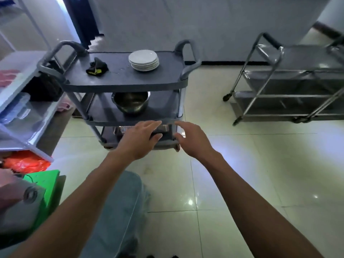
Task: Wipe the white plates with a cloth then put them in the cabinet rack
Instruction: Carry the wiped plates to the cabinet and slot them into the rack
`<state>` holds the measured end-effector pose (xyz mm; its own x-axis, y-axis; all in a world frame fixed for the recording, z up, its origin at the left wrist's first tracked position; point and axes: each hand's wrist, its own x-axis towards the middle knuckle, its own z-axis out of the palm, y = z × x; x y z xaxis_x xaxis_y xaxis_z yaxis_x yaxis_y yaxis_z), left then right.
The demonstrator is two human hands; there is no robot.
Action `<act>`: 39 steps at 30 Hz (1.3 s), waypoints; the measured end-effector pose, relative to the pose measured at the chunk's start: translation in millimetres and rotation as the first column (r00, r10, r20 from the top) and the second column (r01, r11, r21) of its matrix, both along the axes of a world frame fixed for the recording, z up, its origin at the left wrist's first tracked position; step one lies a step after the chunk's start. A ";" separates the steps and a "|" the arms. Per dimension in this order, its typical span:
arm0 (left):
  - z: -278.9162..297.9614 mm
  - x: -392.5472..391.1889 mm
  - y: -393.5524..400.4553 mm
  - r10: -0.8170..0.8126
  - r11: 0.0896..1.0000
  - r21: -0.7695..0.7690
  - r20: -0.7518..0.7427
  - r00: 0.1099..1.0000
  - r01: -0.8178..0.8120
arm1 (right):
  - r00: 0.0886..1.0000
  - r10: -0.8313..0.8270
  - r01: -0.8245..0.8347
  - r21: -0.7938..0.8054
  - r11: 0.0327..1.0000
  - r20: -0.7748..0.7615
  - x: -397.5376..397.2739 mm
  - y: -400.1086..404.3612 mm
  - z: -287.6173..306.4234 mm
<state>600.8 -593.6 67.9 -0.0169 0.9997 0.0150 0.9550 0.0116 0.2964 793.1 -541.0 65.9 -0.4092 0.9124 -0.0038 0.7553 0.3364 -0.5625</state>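
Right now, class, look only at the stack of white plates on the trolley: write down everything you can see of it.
The stack of round white plates looks like glazed ceramic, several shallow plates nested neatly, rims aligned, the top one empty. It stands level on the right part of the grey plastic trolley's top shelf, apart from the crumpled black-and-yellow cloth to its left. Nothing touches it but the shelf; neither hand is near it.

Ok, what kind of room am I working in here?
Probably a back-of-house kitchen or dish area. A grey three-tier service cart carries a stack of white plates and a dark cloth, with a metal bowl below; a steel trolley stands on the glossy tiled floor.
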 end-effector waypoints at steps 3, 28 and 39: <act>-3.9 14.1 31.9 -0.038 0.999 -0.014 0.011 0.999 0.038 | 1.000 -0.019 0.019 -0.026 0.999 0.007 12.4 24.4 -4.4; -12.5 -95.8 319.7 0.067 0.998 -0.010 0.078 0.995 -0.066 | 0.998 0.055 -0.056 -0.115 0.992 -0.011 -97.9 327.4 -15.3; -22.1 -146.4 453.9 0.237 0.969 -0.093 0.097 0.967 -0.228 | 0.992 0.103 -0.115 -0.208 0.971 -0.069 -159.1 502.0 -44.0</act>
